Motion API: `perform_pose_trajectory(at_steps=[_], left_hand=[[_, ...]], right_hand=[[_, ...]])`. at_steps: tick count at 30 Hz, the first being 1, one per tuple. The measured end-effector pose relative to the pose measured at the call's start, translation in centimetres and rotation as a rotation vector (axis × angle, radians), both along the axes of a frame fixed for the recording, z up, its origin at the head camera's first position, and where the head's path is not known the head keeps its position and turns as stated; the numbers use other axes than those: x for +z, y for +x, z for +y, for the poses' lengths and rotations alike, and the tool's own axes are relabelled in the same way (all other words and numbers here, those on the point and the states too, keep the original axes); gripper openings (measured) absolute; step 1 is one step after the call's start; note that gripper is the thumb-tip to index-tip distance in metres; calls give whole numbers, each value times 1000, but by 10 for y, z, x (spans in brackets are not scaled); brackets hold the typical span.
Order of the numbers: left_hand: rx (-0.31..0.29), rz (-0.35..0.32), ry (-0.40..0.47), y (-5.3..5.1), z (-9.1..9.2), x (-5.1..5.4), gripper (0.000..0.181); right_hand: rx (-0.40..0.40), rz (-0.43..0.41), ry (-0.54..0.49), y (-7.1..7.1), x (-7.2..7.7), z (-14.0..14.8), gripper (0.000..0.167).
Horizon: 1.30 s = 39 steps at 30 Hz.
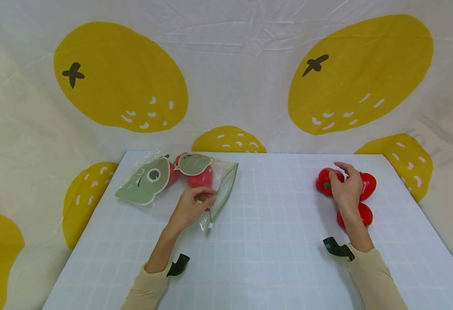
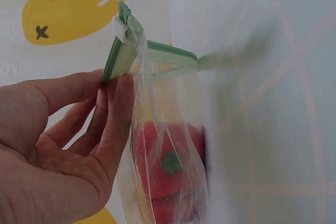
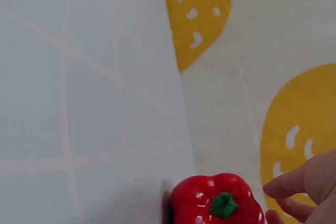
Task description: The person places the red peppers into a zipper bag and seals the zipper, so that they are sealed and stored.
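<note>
A clear zip bag (image 1: 221,202) with green fruit-shaped prints and a green edge lies at the table's back left, red peppers (image 1: 201,177) inside. My left hand (image 1: 192,206) pinches the bag's opening edge between thumb and fingers; the left wrist view shows the green strip (image 2: 119,61) above the fingertips and a bagged pepper (image 2: 170,161) beyond. On the right, my right hand (image 1: 347,189) is over three loose red peppers, its fingers spread beside the left one (image 1: 323,183). In the right wrist view, the fingers (image 3: 291,184) are beside a glossy pepper (image 3: 210,203); contact is unclear.
The other loose peppers are at the right (image 1: 367,186) and nearer the front (image 1: 362,215). A pale checked cloth (image 1: 265,241) covers the table. Behind it hangs a white curtain (image 1: 238,86) with large yellow fruit prints.
</note>
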<state>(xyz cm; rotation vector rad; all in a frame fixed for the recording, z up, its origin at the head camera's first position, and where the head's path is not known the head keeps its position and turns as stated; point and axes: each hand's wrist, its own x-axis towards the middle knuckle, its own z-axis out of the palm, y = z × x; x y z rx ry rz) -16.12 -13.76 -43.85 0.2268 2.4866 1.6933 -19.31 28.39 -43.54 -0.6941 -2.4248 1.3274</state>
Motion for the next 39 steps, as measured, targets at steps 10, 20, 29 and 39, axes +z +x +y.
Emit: perform_pose_trajectory(at_steps=[10,20,29,39], left_hand=[[-2,-6,2,-1,2,0,22],[-9,1,-2,-1,2,-2,22],[-3,-19,-11,0,2,-2,23],[-16,-2,2,1,2,-1,22]], right_hand=[[24,-48,12,-1,-4,4,52],[97,-108,42,5,-3,8,70],[211,-209,95,8,2,13,80],[294,-267,90,8,6,16,84]])
